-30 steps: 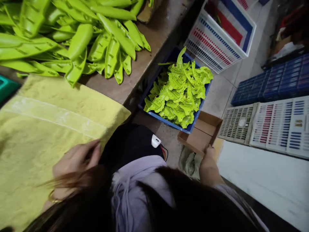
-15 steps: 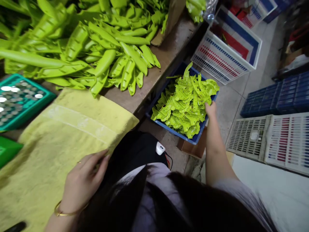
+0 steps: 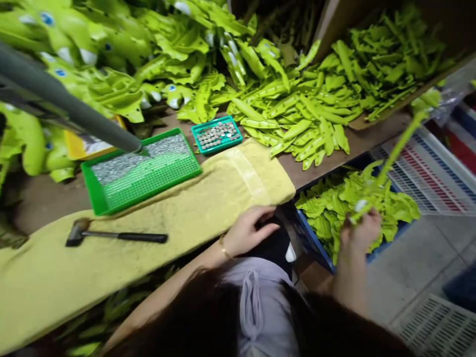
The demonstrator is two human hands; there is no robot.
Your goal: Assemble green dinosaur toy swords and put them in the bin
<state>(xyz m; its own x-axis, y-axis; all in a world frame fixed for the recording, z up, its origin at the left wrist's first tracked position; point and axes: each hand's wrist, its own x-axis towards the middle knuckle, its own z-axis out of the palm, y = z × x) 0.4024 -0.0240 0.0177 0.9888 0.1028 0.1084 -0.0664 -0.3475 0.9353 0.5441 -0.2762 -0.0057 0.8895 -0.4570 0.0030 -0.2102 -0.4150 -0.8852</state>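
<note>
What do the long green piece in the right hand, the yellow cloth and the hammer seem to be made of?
The long lime-green piece in the right hand: likely moulded plastic, by its even colour and stiff shape. The yellow cloth: terry towelling, by its fuzzy matt pile and woven band. The hammer: dark head, metal or rubber, unclear; black handle.

I record the right hand (image 3: 360,232) closed around a long green plastic piece (image 3: 399,146), held above the blue crate (image 3: 311,242) of green parts (image 3: 330,208). The left hand (image 3: 248,231) rests, fingers loose, at the edge of the yellow towel (image 3: 178,213). A hammer (image 3: 115,236) lies on that towel.
</note>
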